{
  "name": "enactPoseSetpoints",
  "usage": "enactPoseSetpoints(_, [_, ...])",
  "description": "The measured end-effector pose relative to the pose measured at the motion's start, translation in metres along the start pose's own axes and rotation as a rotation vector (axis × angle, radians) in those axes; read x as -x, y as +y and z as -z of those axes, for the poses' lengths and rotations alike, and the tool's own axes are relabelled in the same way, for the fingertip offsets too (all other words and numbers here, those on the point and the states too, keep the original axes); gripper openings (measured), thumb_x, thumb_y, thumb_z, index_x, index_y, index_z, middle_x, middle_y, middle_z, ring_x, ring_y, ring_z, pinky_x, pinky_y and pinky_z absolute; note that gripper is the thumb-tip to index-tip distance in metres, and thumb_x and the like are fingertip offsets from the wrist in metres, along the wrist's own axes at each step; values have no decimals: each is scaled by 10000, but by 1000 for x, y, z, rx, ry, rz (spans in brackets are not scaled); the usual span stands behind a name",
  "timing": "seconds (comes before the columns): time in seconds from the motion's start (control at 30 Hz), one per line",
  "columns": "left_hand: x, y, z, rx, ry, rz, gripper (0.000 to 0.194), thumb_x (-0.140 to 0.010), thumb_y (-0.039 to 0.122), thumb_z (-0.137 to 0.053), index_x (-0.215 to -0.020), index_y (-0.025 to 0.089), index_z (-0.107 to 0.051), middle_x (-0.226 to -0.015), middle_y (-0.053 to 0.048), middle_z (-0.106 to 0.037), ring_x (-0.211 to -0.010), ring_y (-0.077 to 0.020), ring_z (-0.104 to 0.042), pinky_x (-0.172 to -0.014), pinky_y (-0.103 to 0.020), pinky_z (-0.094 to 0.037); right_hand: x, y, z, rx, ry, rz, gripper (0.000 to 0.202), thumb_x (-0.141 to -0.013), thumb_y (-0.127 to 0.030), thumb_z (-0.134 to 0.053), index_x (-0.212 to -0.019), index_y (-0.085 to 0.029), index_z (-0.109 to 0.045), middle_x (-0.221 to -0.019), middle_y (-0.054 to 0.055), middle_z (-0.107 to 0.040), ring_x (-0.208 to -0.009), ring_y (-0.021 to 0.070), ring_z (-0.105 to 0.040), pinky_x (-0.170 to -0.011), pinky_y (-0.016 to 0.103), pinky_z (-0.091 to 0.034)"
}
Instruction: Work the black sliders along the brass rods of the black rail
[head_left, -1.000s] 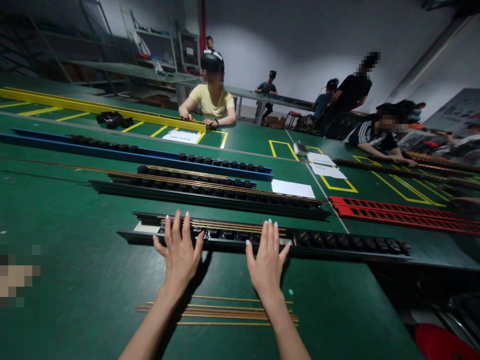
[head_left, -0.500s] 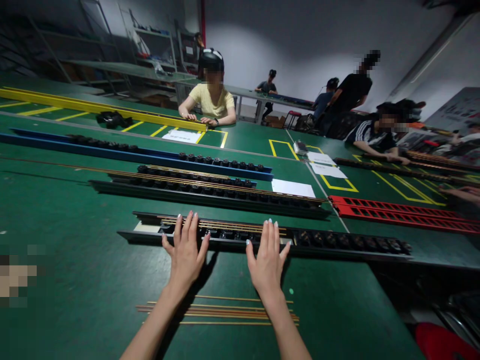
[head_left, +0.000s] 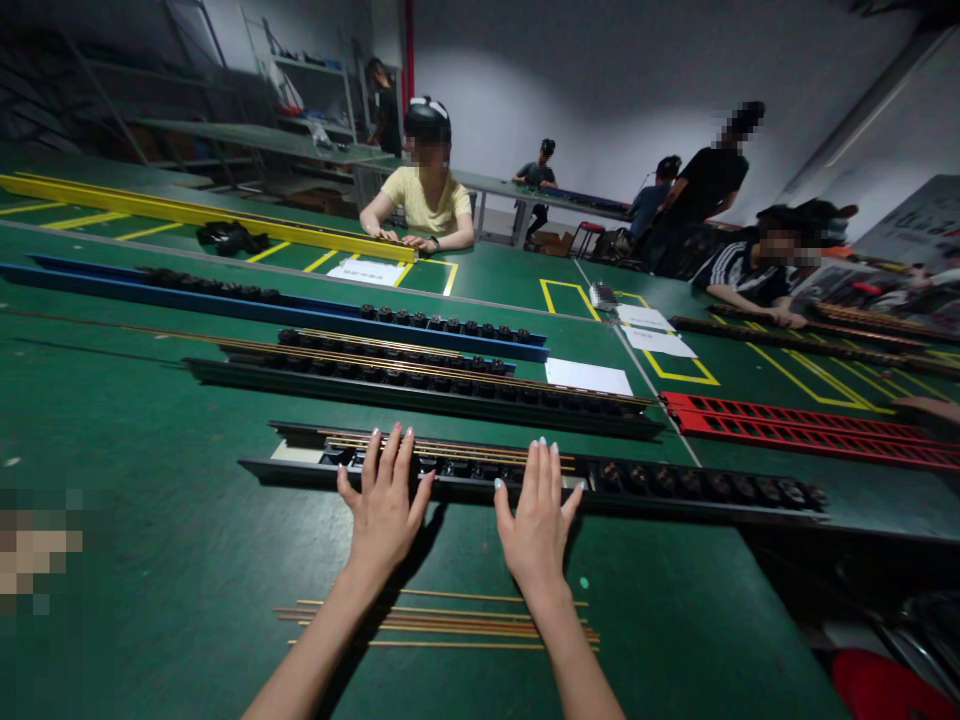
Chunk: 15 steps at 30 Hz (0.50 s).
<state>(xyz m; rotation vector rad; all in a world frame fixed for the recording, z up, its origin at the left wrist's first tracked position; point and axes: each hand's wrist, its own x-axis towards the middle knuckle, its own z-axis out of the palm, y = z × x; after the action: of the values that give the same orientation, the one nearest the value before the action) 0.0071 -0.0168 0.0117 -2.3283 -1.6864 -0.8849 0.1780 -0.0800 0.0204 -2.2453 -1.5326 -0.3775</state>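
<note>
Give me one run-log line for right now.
Left hand: spread over black tray; right hand: spread over black tray; gold rods: along black tray; loose rods: on green table; contact: unclear

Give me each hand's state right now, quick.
Left hand: open, over the thin rods in the nearest black channel; no grip visible.
Right hand: open, over the same rods, farther right; no grip visible.
</note>
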Motion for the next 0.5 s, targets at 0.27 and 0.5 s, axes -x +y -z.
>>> enactPoseSetpoints(0.27, [1,2,-2,22,-13,-39,662,-934,378,-420,-1498,279,-88,-1526,-79,-330,-1423,-284,-225,-1116,-608,-35,0,0,2,5,-6,2,610,-956,-337,-285,-1497,-102,-131,-1520,145,-293,-1432,247,-184,-1098,605,-148])
enactPoseSetpoints(0.5, [3,5,-5,15,-8,-68,657,-934,373,-421,-1499,260,-108,-1517,-74,-351,-1423,-281,-221,-1125,-596,-5,0,0,0,10,-4,6,624,-955,-347,-290,-1501,-109,-104,-1517,152,-300,-1434,245,-176,-1100,603,-148])
